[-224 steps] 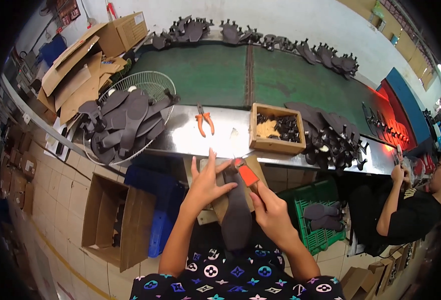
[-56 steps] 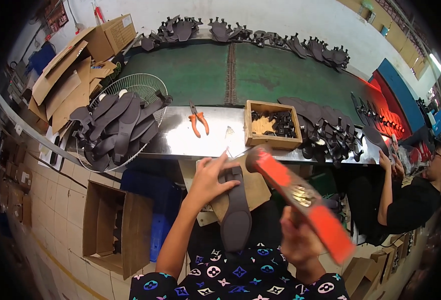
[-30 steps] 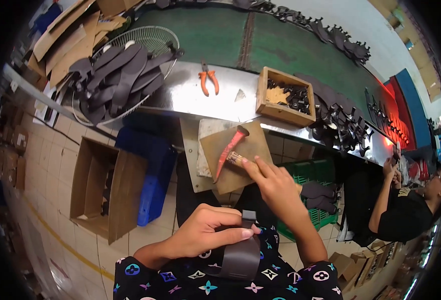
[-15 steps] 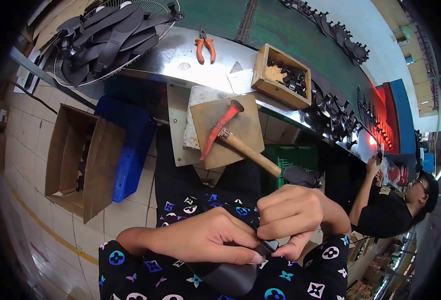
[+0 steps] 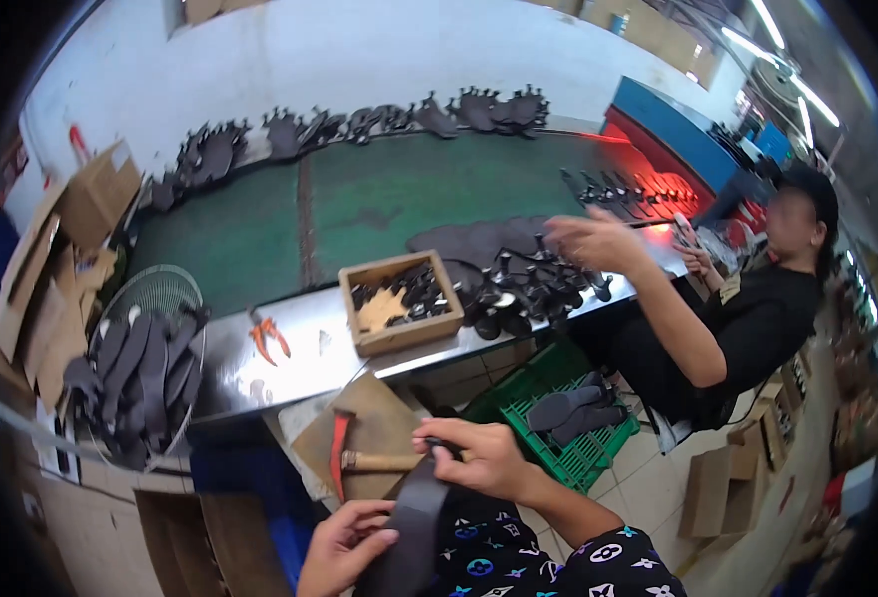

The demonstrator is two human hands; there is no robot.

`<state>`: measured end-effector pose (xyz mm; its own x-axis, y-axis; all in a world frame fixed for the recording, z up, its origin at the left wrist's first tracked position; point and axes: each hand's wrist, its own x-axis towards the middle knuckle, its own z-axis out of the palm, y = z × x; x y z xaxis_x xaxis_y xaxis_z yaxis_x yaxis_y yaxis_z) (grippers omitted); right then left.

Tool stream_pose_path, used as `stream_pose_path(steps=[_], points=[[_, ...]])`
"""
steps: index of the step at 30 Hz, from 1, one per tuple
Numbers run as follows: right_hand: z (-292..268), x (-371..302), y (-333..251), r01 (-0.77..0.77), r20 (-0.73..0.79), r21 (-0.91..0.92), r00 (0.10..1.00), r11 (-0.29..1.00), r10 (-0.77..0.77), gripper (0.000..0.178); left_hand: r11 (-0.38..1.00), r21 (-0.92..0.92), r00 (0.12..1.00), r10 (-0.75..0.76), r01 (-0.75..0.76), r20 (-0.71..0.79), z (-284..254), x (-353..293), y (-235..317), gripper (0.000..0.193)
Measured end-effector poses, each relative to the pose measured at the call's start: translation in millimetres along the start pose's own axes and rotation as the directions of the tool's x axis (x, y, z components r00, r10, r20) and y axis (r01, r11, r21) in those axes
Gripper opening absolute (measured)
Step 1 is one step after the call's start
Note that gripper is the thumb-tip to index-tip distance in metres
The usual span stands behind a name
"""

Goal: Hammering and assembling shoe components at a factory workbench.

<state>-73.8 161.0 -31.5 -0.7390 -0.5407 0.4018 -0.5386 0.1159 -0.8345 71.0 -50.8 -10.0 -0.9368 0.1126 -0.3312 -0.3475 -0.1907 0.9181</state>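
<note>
A dark grey shoe sole [image 5: 414, 532] stands tilted over my lap, its lower end cut off by the frame edge. My left hand [image 5: 342, 549] holds its side edge between thumb and fingers. At the sole's upper end, my right hand [image 5: 481, 460] is closed in a pinch, with a small black piece [image 5: 446, 448] at the fingertips; the fingers hide how it joins the sole. Just beyond my hands, a hammer [image 5: 384, 463] with a red head and wooden handle rests on a tan board [image 5: 374, 408].
On the metal-edged bench are orange-handled pliers [image 5: 268, 338], a wooden box [image 5: 399, 333] of small black parts and piled dark soles [image 5: 529, 289]. A wire basket [image 5: 196, 398] of soles stands left. A co-worker [image 5: 738, 318] sits right, arm raised, behind a green crate [image 5: 598, 438].
My view has tilted up and swung right. The sole has gone from lying low across my lap to a steeper tilt, with my hands farther apart. The co-worker's arm now reaches over the bench.
</note>
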Motion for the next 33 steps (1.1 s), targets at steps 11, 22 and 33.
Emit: stream_pose_path(steps=[11,22,33], points=[[-151,68,126,-0.361,-0.612,-0.662,0.766,0.657,-0.196,0.057,0.747,0.657,0.431,0.629,-0.105,-0.647,-293,-3,58,0.059],[-163,139,84,-0.026,-0.268,-0.693,0.937,0.720,-0.225,0.016,0.160,0.984,0.560,0.809,0.081,-0.178,-45,86,68,0.060],[-2,64,-33,0.532,-0.118,-0.221,0.817,0.817,-0.564,0.057,0.978,-0.046,0.972,0.207,-0.203,0.113,8,40,63,0.037]])
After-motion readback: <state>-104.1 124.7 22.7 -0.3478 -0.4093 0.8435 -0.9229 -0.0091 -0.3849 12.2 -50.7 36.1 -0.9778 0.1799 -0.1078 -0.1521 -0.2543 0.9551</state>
